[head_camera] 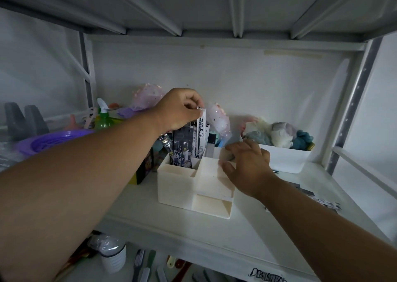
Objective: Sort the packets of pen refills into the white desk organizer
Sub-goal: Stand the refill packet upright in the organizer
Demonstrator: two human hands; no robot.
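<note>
Left hand [179, 110] pinches a refill packet [201, 131] upright in the organizer [176, 185]; right hand [247, 165], relaxed, rests on its rim, probably hiding packets [322, 200] behind.

The white refill packet [201, 131] carries vertical Chinese print, seemingly 舒写芯; other lettering is too blurred.

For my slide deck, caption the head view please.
Left hand lowers refill packet into white organizer; right hand steadies it.

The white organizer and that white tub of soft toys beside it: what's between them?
In the head view, only the right hand, resting on the white organizer, lies between it and the white tub; no other item shows there.
</note>
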